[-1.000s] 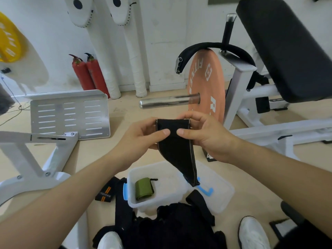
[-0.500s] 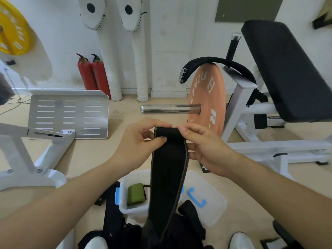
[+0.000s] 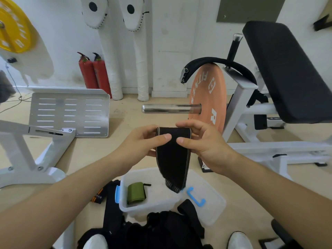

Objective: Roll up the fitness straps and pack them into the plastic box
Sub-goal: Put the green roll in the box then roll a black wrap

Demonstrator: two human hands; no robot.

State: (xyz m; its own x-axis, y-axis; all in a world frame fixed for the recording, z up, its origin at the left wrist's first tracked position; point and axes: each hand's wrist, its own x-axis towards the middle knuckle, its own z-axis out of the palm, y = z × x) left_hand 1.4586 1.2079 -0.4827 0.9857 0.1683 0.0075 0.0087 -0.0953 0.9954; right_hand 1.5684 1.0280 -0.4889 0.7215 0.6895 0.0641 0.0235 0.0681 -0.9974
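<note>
Now the person's left grip [image 3: 142, 143] and right grip [image 3: 203, 145] both pinch the top end of a black strap [image 3: 172, 159]. The thumbs are in front and the other fingers behind, where the end is folded over into the beginning of a roll. The rest of the strap hangs down free, and its lower end seems to hang over the open plastic box [image 3: 143, 208] on the floor, in which one green rolled strap [image 3: 136, 193] already lies. The step in hand seems to be the rolling itself, and I judge it is near its start, because most of the length is not wound. To do it well, both grips should turn the folded end in small, equal moves, so that the two brownish edges lie one over the other and the roll does not become a cone. The weight of the hanging part should help to make the roll tight. More straps wait: a dark pile [image 3: 161, 229] between the shoes and a black-orange strap [image 3: 98, 196] just left of the box.
</note>
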